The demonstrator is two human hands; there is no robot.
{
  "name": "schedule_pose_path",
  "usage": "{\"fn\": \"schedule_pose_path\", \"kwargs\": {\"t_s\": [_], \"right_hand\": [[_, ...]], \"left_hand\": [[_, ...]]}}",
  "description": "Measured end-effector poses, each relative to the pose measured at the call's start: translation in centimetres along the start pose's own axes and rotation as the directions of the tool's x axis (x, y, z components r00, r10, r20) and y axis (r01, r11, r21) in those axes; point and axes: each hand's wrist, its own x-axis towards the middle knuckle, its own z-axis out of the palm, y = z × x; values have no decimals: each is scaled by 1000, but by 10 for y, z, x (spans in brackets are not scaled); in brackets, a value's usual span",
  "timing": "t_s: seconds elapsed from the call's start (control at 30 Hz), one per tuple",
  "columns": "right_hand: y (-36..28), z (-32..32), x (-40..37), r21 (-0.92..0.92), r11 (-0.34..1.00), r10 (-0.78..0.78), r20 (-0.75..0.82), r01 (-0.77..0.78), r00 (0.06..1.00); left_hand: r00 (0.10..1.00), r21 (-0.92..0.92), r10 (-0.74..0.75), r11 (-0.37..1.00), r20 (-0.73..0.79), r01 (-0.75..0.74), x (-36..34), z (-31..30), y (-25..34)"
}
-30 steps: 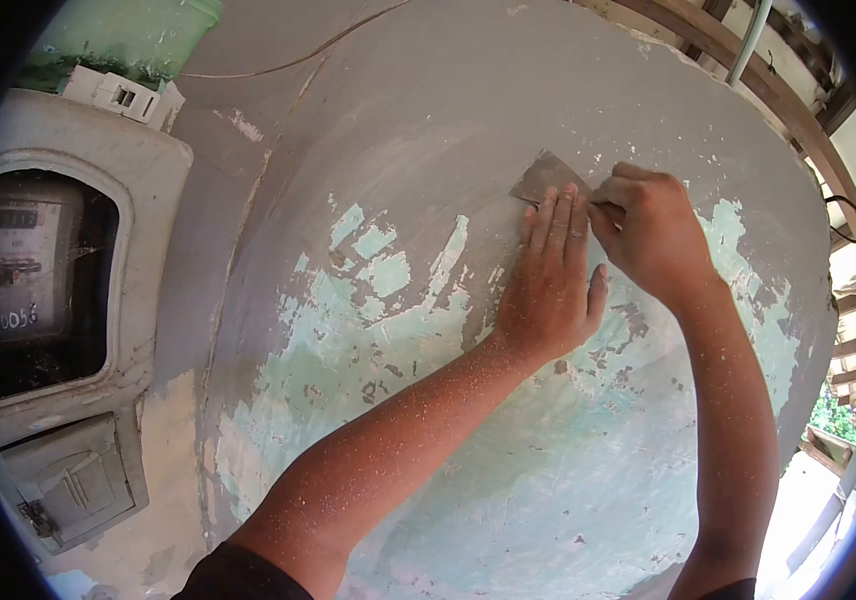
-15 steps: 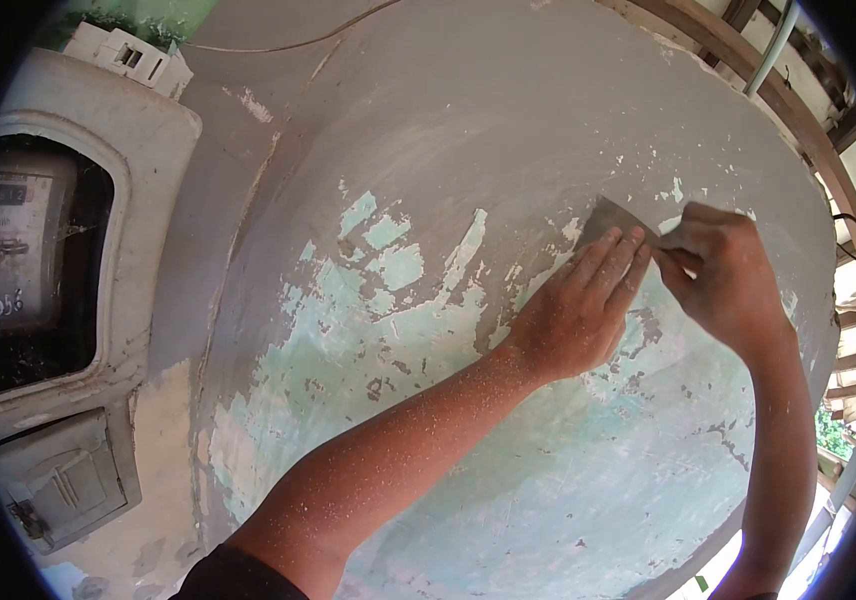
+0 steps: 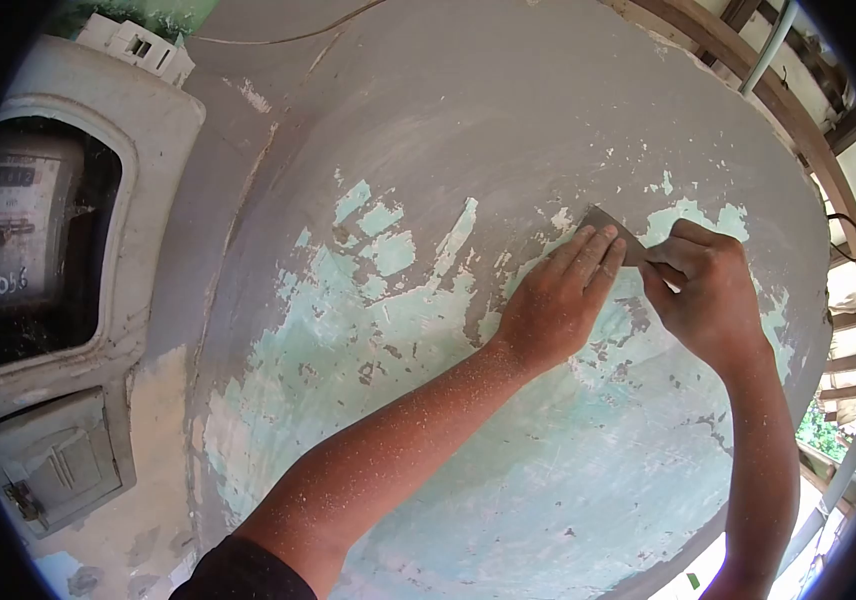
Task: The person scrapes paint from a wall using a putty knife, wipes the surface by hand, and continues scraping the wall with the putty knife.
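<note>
A flat metal scraper blade (image 3: pixel 608 222) lies against a grey painted wall (image 3: pixel 508 110) whose lower part is stripped to pale green. My right hand (image 3: pixel 698 290) grips the scraper's handle, which is hidden inside the fist. My left hand (image 3: pixel 558 300) rests on the wall with its fingers pressed flat on the blade. Both forearms are speckled with paint dust.
An electricity meter (image 3: pixel 18 230) sits in a white housing at the left, with a small latched box (image 3: pixel 53 465) below it. A thin cable (image 3: pixel 298 38) runs along the wall's top. Wooden roof beams (image 3: pixel 748 70) and a pipe (image 3: pixel 768 45) show at the upper right.
Both hands and the scraper swept from the upper middle of the wall to the right and downward, then back a little to the left. More pale green shows above my right hand.
</note>
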Motion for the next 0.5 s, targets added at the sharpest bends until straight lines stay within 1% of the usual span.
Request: {"fn": "schedule_pose_path", "kwargs": {"t_s": [0.03, 0.13, 0.23, 0.27, 0.37, 0.4, 0.43, 0.5], "right_hand": [[-1, -1, 0, 0, 1000, 9, 0, -9, 1000], [5, 4, -7, 5, 1000, 17, 34, -17, 999], [13, 3, -20, 16, 999, 40, 45, -40, 998], [12, 6, -19, 34, 996, 77, 68, -80, 995], [5, 23, -5, 7, 999, 47, 11, -47, 999], [4, 25, 1, 4, 999, 37, 23, -37, 999], [2, 20, 3, -7, 1000, 23, 35, -23, 999], [-4, 4, 12, -30, 999, -14, 42, 15, 999]], "left_hand": [[999, -4, -43, 999, 2, 43, 0, 1, 3], [998, 10, -66, 998, 7, 66, -1, 2, 4], [998, -50, 17, 999, 53, -14, -7, 7, 2], [999, -18, 9, 1000, 38, -8, -7, 10, -2], [999, 25, -35, 999, 8, 35, -3, 7, 1], [998, 25, -60, 998, -5, 61, -2, 3, 3], [997, 28, -80, 996, -16, 80, 0, 1, 2], [999, -29, -53, 998, -3, 53, -1, 0, 0]]}}
